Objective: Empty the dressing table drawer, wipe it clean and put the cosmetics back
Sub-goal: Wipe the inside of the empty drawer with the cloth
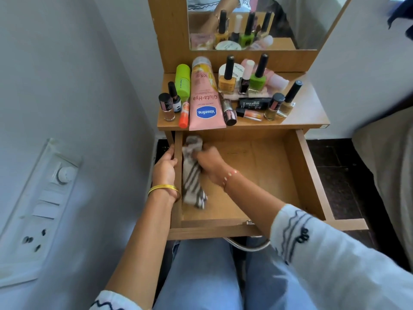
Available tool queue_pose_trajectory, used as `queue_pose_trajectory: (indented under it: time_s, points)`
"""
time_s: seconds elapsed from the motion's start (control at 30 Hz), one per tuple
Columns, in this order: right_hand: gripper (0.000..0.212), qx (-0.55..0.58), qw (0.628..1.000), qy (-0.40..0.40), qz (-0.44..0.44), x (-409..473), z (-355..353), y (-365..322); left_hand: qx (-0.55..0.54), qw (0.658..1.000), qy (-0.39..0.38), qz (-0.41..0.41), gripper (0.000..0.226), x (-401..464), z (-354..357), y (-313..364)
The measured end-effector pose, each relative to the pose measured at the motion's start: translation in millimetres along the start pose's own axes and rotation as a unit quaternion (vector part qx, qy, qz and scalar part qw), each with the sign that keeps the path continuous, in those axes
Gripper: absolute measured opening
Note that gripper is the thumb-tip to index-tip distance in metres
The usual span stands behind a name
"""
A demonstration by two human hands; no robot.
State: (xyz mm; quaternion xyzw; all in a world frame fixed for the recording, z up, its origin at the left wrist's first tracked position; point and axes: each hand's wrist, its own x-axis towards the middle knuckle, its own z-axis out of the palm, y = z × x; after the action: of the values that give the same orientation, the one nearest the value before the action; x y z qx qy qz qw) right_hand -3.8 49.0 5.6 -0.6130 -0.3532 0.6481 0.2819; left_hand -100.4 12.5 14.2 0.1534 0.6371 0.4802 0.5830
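Note:
The wooden drawer (pixel 312 175) stands pulled out with nothing in it but a cloth. My right hand (pixel 209 161) grips a grey-and-white striped cloth (pixel 193 180) against the drawer's left inner corner. My left hand (pixel 165 167) holds the drawer's left side wall from outside, thumb over the rim. On the tabletop (pixel 312 108) lie the cosmetics: a pink Vaseline tube (pixel 204 97), a green bottle (pixel 182 82), several nail polish bottles such as a yellow one (pixel 227 78) and a green one (pixel 257 79), a black makeup stick box (pixel 253 102).
A mirror (pixel 290 21) rises behind the tabletop. A white wall with a switchboard (pixel 38 198) is close on the left. A bed edge (pixel 393 164) lies to the right over dark floor tiles (pixel 342 173). My knees sit under the drawer front.

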Motion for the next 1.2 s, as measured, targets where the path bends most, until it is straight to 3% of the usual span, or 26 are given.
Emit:
queue_pose_trajectory:
  time_s: [0.07,0.13,0.27,0.37,0.47,0.53,0.63,0.7,0.83,0.9,1.03,1.2]
  points:
    - [0.030,0.032,0.997,0.067,-0.026,12,7,-9,0.013,1.000,0.001,0.006,0.047,-1,-1,-1]
    - [0.028,-0.003,0.995,0.077,-0.058,13,11,-9,0.021,1.000,0.000,0.013,0.047,-2,0,-1]
    - [0.044,-0.116,0.987,-0.035,-0.106,-12,-1,11,0.016,0.999,0.014,0.023,0.048,-2,4,-1]
    - [0.041,-0.217,0.961,-0.134,-0.106,-30,-13,23,0.007,0.999,0.022,0.033,0.049,-2,7,-1]
    - [0.034,-0.320,0.914,-0.233,-0.088,-43,-21,23,0.032,0.998,0.033,0.045,0.047,-5,6,1]
    - [0.034,-0.432,0.851,-0.283,-0.094,-48,-21,19,0.040,0.997,0.036,0.051,0.047,-9,6,1]
    - [0.025,-0.523,0.791,-0.306,-0.081,-49,-19,11,0.060,0.996,0.028,0.059,0.046,-16,6,3]
    - [0.017,-0.522,0.802,-0.284,-0.066,-48,-25,3,0.064,0.996,0.032,0.061,0.045,-20,4,3]
    - [0.006,-0.351,0.930,-0.072,-0.083,-35,-35,-3,0.075,0.996,0.037,0.044,0.042,-28,1,1]
    - [0.011,-0.308,0.946,-0.047,-0.092,-32,-25,2,0.085,0.995,0.039,0.035,0.042,-33,0,-2]
    - [0.027,-0.353,0.916,-0.157,-0.109,-46,-15,18,0.119,0.990,0.048,0.051,0.044,-40,1,-4]
    - [0.027,-0.505,0.818,-0.251,-0.116,-61,-31,30,0.153,0.984,0.059,0.073,0.046,-39,2,-9]
